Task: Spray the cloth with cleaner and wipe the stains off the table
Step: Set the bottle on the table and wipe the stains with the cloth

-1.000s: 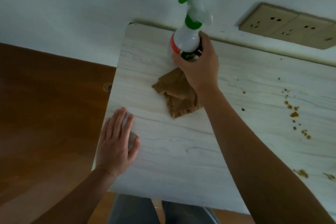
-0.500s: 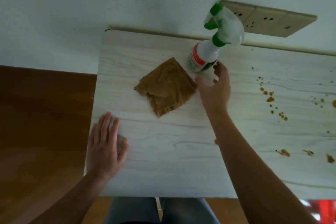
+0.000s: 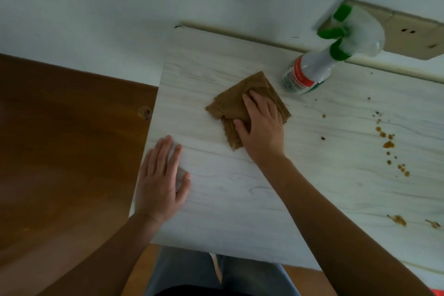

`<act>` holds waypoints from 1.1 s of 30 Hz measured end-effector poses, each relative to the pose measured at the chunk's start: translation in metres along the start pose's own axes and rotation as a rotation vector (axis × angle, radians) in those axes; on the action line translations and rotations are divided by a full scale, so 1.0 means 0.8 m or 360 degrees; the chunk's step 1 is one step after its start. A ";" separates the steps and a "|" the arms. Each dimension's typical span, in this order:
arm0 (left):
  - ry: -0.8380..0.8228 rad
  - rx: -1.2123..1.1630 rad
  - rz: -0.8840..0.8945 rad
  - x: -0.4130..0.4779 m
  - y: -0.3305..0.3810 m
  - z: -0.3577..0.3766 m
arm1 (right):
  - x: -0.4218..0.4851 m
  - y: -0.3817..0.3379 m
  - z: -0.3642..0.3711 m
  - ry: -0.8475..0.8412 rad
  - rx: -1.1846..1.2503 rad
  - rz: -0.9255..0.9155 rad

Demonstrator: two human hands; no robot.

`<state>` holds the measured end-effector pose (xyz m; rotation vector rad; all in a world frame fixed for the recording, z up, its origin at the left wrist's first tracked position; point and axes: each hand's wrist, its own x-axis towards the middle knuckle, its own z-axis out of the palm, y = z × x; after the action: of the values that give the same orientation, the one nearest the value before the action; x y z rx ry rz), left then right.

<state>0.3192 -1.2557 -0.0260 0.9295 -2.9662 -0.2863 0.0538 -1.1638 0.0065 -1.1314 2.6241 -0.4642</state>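
A folded brown cloth [image 3: 236, 101] lies on the pale wood-grain table [image 3: 240, 199], near its far left part. My right hand [image 3: 262, 125] rests flat on the cloth's right half, fingers spread across it. My left hand [image 3: 161, 180] lies flat on the table's left edge, holding nothing. A white spray bottle [image 3: 310, 72] with a red label and green trigger stands upright at the back of the table, to the right of the cloth and apart from my hand. Brown stains [image 3: 388, 144] dot the table's right side, with more brown stains [image 3: 398, 220] nearer the front edge.
A white wall runs behind the table, with a beige socket plate [image 3: 408, 33] behind the bottle's head. Brown wooden floor [image 3: 60, 151] lies to the left of the table. My legs in grey trousers [image 3: 216, 274] show below the front edge.
My right hand set the spray bottle down at the back of the table, let go of it, and moved left onto the cloth. The left hand stayed on the table edge.
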 end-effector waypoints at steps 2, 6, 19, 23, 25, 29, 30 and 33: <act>-0.0001 -0.0009 0.0003 -0.001 0.000 0.001 | 0.004 0.005 0.003 -0.0013 -0.0051 0.0004; 0.0006 -0.0019 0.0008 0.000 0.000 -0.001 | 0.062 0.009 0.002 -0.0060 -0.0134 0.0028; 0.0008 -0.0013 0.0001 -0.002 0.001 0.003 | 0.071 -0.099 0.049 -0.0211 -0.0157 -0.0554; 0.0028 -0.0039 -0.0002 -0.002 0.003 0.001 | 0.038 -0.052 0.030 -0.0230 -0.0160 -0.0502; 0.0031 -0.0034 0.0003 -0.002 0.003 0.001 | 0.048 -0.035 0.020 -0.0242 -0.0209 -0.0437; 0.0041 -0.0028 0.0001 -0.002 0.001 0.003 | 0.112 -0.042 0.016 -0.0245 -0.0246 -0.0394; 0.0046 -0.0034 0.0000 -0.003 0.001 0.004 | 0.131 -0.052 0.019 -0.0227 -0.0250 -0.0399; 0.0066 -0.0052 0.0000 -0.002 0.002 0.004 | 0.173 -0.094 0.037 -0.0184 -0.0276 -0.0411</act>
<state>0.3197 -1.2531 -0.0291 0.9202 -2.9147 -0.3107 0.0208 -1.3203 -0.0053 -1.5139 2.4679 -0.2127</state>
